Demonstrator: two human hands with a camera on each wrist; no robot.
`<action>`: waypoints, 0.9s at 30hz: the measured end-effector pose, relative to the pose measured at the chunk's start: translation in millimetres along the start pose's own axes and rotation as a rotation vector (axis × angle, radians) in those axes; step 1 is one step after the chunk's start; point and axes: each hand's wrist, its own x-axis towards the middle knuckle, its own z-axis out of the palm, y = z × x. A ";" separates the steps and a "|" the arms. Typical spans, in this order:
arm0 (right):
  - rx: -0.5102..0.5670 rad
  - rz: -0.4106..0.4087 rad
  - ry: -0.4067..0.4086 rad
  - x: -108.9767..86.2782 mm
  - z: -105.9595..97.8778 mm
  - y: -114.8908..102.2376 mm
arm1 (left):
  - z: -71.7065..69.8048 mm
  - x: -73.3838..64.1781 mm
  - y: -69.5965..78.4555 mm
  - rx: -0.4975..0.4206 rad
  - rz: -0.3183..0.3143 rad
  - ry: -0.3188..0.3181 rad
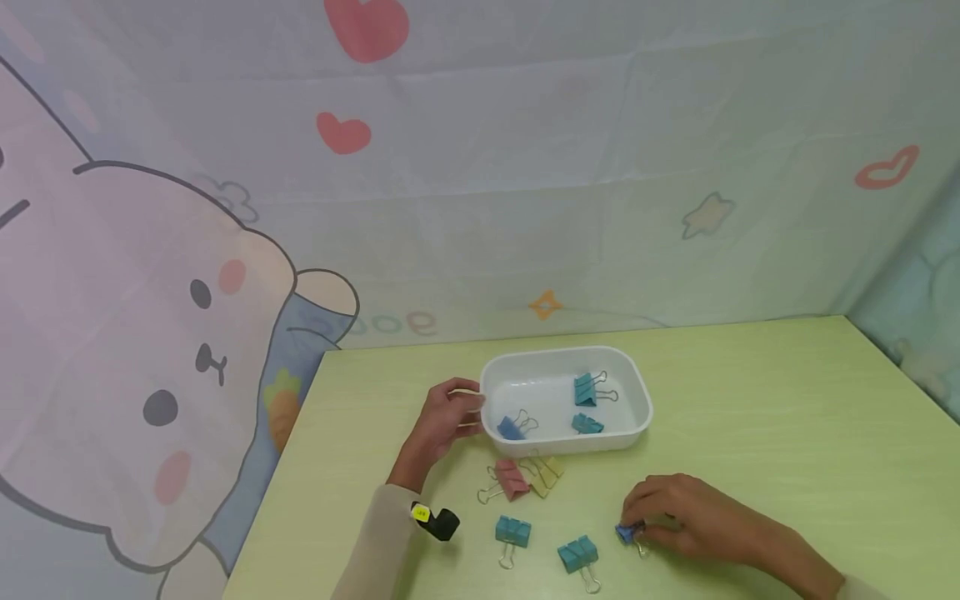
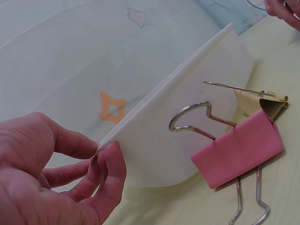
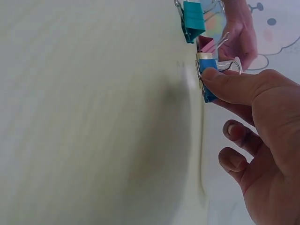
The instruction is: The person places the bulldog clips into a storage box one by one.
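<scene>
My left hand (image 1: 447, 417) pinched the left end of the white tray (image 1: 558, 447), which stood near the back edge of the worktop (image 1: 765, 417), between its left and right edges; my right hand (image 1: 693, 517), farther from that back edge, pinched a blue binder clip (image 1: 627, 532) between thumb and forefinger; I could not tell whether this clip touched the worktop; in the tray lay a light blue clip (image 1: 511, 429) at the near left corner, with two teal clips (image 1: 585, 390) toward the right end; just outside its near wall lay a pink clip (image 1: 513, 480) and a yellow clip (image 1: 547, 477), side by side; farther from the back edge lay a third teal clip (image 1: 513, 531) and a fourth teal clip (image 1: 577, 553), the fourth nearer my right hand.
</scene>
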 end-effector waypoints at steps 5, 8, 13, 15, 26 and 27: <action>-0.045 -0.040 0.016 9.3 -11.6 -2.7 | -1.5 0.5 -2.1 0.015 0.003 -0.001; -0.070 -0.045 0.013 19.0 -21.6 -5.3 | -1.3 -0.1 -0.9 0.013 0.003 -0.004; -0.083 -0.057 -0.021 41.3 -39.7 -9.6 | 0.1 -2.3 2.4 0.004 0.002 -0.013; -0.086 -0.061 -0.041 51.7 -47.4 -10.3 | 0.4 -2.2 3.4 0.001 0.002 -0.014; -0.195 -0.118 0.001 100.7 -86.7 -0.8 | 2.7 2.3 3.4 0.001 -0.001 0.001; -0.195 -0.122 0.009 104.4 -90.6 0.5 | 3.2 2.5 3.6 0.000 -0.003 0.005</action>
